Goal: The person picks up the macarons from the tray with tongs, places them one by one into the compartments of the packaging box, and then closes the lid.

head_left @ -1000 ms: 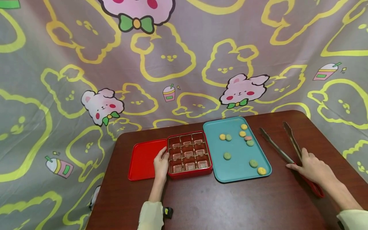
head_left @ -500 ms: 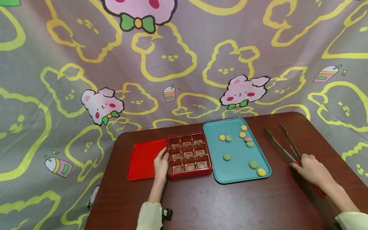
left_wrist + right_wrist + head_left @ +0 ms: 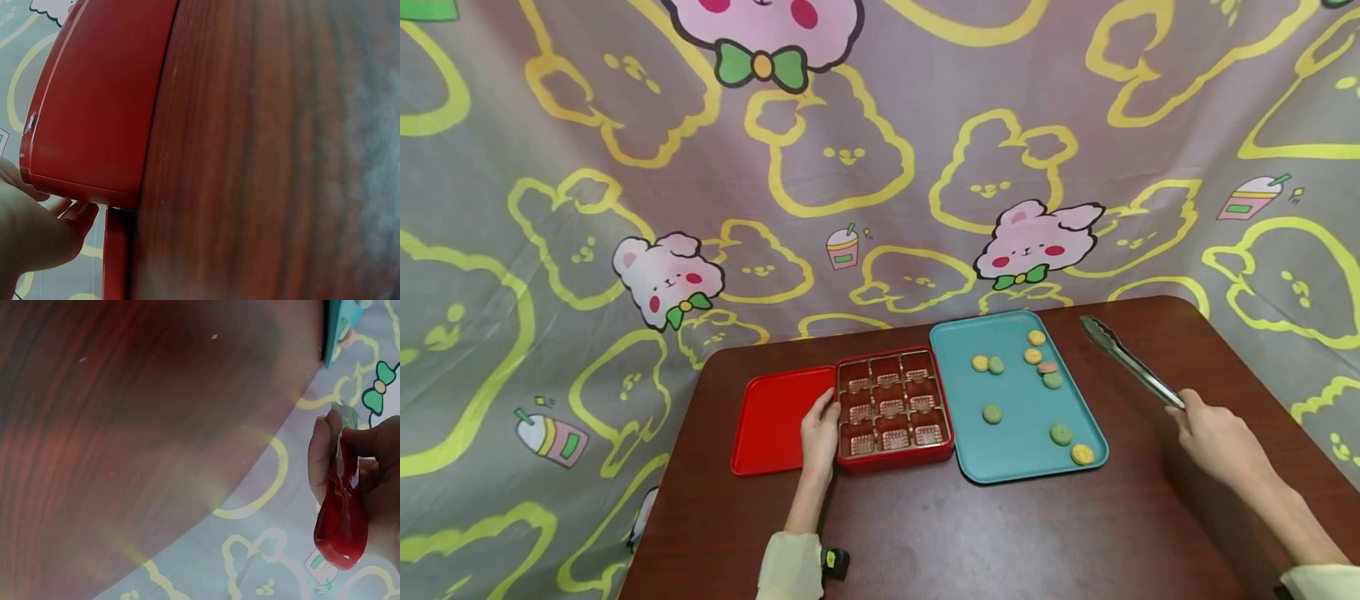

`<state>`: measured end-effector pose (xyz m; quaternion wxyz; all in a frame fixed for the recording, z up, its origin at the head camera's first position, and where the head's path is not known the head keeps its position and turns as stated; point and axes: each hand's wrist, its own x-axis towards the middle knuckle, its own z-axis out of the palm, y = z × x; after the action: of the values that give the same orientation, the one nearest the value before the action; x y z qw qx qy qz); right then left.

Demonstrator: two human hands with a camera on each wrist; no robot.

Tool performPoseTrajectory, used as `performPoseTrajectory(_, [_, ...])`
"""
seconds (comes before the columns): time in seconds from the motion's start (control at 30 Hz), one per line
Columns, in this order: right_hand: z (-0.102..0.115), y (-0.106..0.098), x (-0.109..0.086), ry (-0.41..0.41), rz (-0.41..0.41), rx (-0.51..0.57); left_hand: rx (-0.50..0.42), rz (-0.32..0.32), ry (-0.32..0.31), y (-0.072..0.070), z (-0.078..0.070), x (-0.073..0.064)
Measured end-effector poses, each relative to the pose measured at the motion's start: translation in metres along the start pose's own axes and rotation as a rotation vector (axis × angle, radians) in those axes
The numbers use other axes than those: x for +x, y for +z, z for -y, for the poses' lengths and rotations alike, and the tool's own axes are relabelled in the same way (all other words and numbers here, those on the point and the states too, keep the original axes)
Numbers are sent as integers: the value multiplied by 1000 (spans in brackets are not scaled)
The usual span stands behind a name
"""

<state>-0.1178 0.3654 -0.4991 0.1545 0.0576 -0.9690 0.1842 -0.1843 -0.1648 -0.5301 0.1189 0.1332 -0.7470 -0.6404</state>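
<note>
My left hand (image 3: 820, 432) rests against the left side of a red box (image 3: 895, 458), which has a clear divided insert (image 3: 891, 403). In the left wrist view its fingers (image 3: 80, 215) touch the box's end wall. My right hand (image 3: 1221, 442) grips a pair of metal tongs (image 3: 1133, 364), whose arms are squeezed together above the table. Their red handle (image 3: 340, 531) shows below the hand in the right wrist view. Nothing sits between the tong tips. To their left lies a teal tray (image 3: 1026, 458) bearing several small macarons, among them a green macaron (image 3: 992, 414), a yellow macaron (image 3: 1082, 454) and a pink macaron (image 3: 1047, 367).
A flat red lid (image 3: 778, 421) lies left of the box, partly behind the left hand. The brown table (image 3: 955, 533) stretches in front. A patterned cloth (image 3: 917, 192) hangs close behind the table's back edge.
The tongs' arms have gone from spread apart to pressed together, and the right hand has lifted them. My left hand, the box and the tray have stayed in place.
</note>
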Motion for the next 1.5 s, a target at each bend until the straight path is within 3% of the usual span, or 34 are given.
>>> performPoseTrajectory(0.27, [13, -4, 6, -13, 3, -13, -13, -13, 5, 3, -1, 0])
performPoseTrajectory(0.53, [26, -12, 17, -56, 24, -16, -72, 1, 21, 10, -6, 9])
performPoseTrajectory(1.03, [52, 1, 15, -154, 79, -1, -75, 16, -13, 5, -5, 6])
performPoseTrajectory(1.5, [63, 10, 13, -131, 174, 10, -43, 38, -21, -4, 0, 0])
